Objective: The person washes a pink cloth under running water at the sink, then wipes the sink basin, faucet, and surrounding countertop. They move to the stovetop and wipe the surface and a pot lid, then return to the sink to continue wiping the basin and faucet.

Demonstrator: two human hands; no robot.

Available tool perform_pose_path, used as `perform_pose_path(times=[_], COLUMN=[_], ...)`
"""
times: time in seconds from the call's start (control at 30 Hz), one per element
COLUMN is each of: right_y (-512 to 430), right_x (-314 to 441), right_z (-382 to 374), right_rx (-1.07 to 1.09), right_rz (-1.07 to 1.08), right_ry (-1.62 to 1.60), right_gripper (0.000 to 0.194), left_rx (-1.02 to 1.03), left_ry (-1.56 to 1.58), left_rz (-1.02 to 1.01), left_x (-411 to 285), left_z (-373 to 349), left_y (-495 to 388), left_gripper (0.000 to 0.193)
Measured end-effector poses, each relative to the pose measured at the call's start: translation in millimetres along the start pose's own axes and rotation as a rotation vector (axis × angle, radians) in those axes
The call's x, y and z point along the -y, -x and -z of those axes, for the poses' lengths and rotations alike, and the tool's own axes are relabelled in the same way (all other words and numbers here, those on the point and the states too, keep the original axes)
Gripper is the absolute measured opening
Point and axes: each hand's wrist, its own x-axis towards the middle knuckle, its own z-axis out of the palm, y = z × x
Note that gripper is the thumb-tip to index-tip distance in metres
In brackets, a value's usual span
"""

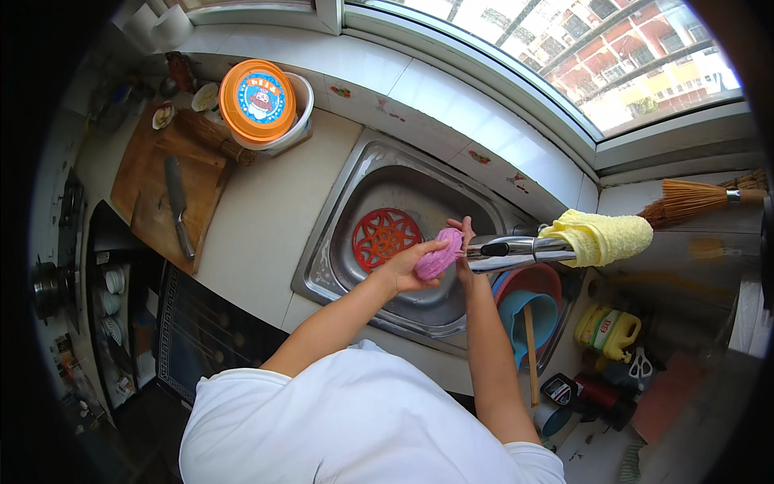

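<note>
My left hand [409, 267] grips a pink scrubbing sponge or bunched cloth [439, 254] over the stainless steel sink [369, 172]. Close against its right side is my right hand [465, 230], fingers extended and apart, partly covered by the chrome faucet [505, 249]. Water seems to fall from the spout between the hands. Below, on the basin floor, lies a red and orange openwork plastic mat [387, 239]. A yellow cloth [598, 239] is draped over the faucet's far end.
Left of the sink, a kitchen knife [176, 199] rests on a wooden cutting board [148, 157], near an orange-lidded bucket [257, 100]. Right of it are a blue plastic basin [547, 311], a yellow jug [604, 330] and scissors [641, 366]. A straw brush [683, 199] sits below the window.
</note>
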Motion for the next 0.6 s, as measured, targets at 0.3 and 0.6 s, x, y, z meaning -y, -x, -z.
perform_pose_path(times=[0.3,0.6], right_y=[13,25], right_x=[18,42], right_z=[-33,-75], right_rx=[0.542,0.071], right_rz=[-0.036,0.025], right_ry=[-0.239,0.248], right_gripper=[0.030,0.025], left_rx=[-0.012,-0.285], left_ry=[0.093,-0.836], left_rz=[0.063,-0.173], left_x=[2,2], left_z=[-14,-9], left_y=[23,-5], left_gripper=[0.014,0.017])
